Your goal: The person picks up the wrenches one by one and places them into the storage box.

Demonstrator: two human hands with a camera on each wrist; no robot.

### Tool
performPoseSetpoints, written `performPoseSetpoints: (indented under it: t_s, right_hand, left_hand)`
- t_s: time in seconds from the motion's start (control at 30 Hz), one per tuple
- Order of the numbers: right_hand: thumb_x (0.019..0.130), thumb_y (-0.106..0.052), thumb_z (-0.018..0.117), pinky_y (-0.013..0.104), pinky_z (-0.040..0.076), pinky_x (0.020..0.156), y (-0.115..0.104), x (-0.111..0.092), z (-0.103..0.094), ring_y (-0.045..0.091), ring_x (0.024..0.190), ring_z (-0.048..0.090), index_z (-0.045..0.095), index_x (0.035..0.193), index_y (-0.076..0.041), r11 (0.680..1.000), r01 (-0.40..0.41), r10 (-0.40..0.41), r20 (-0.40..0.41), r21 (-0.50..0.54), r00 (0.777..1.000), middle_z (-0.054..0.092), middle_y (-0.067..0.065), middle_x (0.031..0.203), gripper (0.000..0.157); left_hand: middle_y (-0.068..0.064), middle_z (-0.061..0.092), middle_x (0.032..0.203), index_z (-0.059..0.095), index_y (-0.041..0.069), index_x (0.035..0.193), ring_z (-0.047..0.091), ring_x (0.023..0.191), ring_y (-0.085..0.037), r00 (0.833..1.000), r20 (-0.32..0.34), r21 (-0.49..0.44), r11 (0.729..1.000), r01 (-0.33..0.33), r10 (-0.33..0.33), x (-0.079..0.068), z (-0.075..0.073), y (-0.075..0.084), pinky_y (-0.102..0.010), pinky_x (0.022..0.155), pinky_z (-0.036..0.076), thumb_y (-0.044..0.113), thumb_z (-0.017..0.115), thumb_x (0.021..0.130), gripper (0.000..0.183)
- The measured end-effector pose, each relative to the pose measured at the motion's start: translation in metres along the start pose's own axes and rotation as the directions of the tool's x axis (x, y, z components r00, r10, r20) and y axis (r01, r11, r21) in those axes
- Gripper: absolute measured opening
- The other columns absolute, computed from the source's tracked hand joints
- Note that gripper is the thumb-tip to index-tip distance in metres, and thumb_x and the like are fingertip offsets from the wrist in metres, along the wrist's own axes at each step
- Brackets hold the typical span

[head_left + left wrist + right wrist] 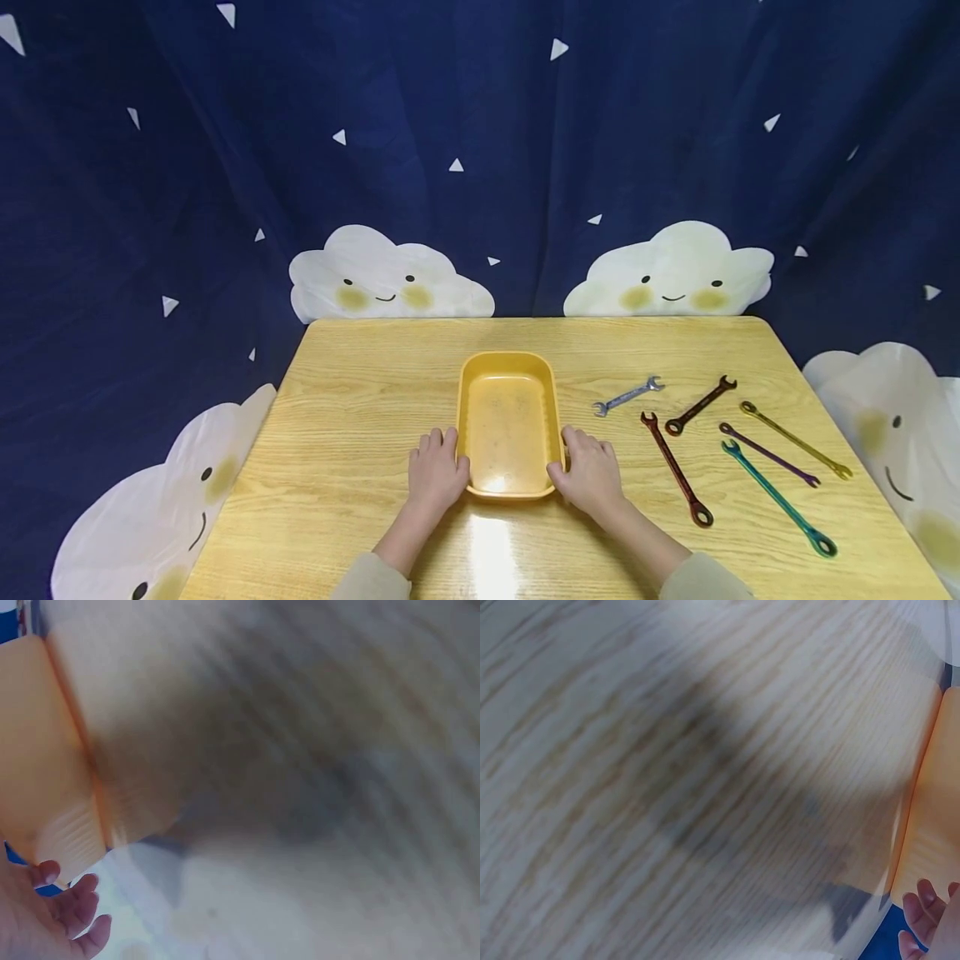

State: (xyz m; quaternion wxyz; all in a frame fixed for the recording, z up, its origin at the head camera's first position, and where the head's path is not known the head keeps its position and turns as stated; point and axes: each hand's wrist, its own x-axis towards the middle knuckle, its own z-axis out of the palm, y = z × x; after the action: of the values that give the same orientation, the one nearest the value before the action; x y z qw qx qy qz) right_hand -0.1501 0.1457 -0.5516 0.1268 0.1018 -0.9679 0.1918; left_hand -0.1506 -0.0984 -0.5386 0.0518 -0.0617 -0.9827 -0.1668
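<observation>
An orange-yellow rectangular plastic tray (510, 433) with rounded corners lies on the table, and nothing is inside it. My left hand (438, 472) grips its near left side, the thumb at the rim and the fingers along the outer wall. On the opposite side my right hand (591, 472) holds the near right rim the same way. The left wrist view shows the left hand (56, 915) at a corner of the tray (41, 742). In the right wrist view, the fingers of the right hand (934, 922) show beside the tray wall (934, 817).
Several wrenches lie right of the tray: a small silver one (628, 397), a dark one (701, 406), a red one (675, 467), a purple one (768, 454), a gold one (797, 439) and a teal one (780, 497). A blue curtain (517, 167) hangs behind the wooden table (360, 375).
</observation>
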Motion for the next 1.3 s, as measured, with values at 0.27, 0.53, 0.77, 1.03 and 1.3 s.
performPoseSetpoints:
  t_s: [0.27,0.53,0.77,1.03,1.3]
  right_hand:
    - [0.068,-0.029,0.059,0.039,0.036,0.066,0.0,0.0,-0.001,0.012,0.057,0.037,0.046,0.079,-0.015,1.0,0.004,-0.004,-0.007,-0.009,1.0,0.037,-0.008,0.063,0.022]
    - [0.068,-0.029,0.059,0.039,0.037,0.066,0.001,0.0,0.0,0.012,0.057,0.037,0.046,0.081,-0.015,1.0,0.008,-0.008,-0.008,-0.018,1.0,0.037,-0.008,0.063,0.022]
    - [0.068,-0.028,0.06,0.04,0.038,0.068,0.0,0.0,0.0,0.013,0.059,0.039,0.048,0.084,-0.014,1.0,0.002,-0.002,-0.006,-0.011,1.0,0.038,-0.008,0.065,0.024]
    - [0.068,-0.028,0.06,0.041,0.038,0.067,0.0,0.0,0.001,0.013,0.059,0.04,0.048,0.083,-0.014,1.0,0.013,-0.013,-0.032,-0.008,0.999,0.039,-0.008,0.065,0.024]
    - [0.066,-0.028,0.06,0.04,0.037,0.065,0.0,-0.002,0.001,0.012,0.057,0.038,0.047,0.082,-0.014,1.0,0.03,-0.03,-0.06,0.002,0.998,0.038,-0.009,0.064,0.025]
  left_hand:
    - [-0.009,0.049,0.093,0.051,0.009,0.104,0.046,0.086,-0.027,0.997,0.063,0.101,0.994,-0.044,0.038,0.006,-0.008,-0.004,-0.041,0.068,0.037,0.032,0.051,0.078,0.035]
    - [-0.011,0.051,0.106,0.05,0.009,0.113,0.046,0.097,-0.03,0.994,0.08,0.133,0.988,-0.078,0.067,0.014,-0.011,-0.009,-0.048,0.079,0.037,0.039,0.051,0.078,0.045]
    - [-0.011,0.049,0.109,0.047,0.011,0.114,0.046,0.099,-0.029,0.99,0.102,0.173,0.979,-0.11,0.094,0.023,-0.012,-0.014,-0.047,0.08,0.037,0.041,0.048,0.081,0.044]
    - [-0.011,0.049,0.109,0.046,0.011,0.114,0.045,0.099,-0.028,0.986,0.126,0.179,0.975,-0.132,0.11,0.029,-0.008,-0.015,-0.047,0.079,0.037,0.04,0.048,0.082,0.043]
    - [-0.012,0.047,0.113,0.041,0.008,0.118,0.044,0.102,-0.029,0.984,0.157,0.149,0.983,-0.104,0.081,0.026,0.0,-0.014,-0.045,0.079,0.037,0.036,0.045,0.085,0.043]
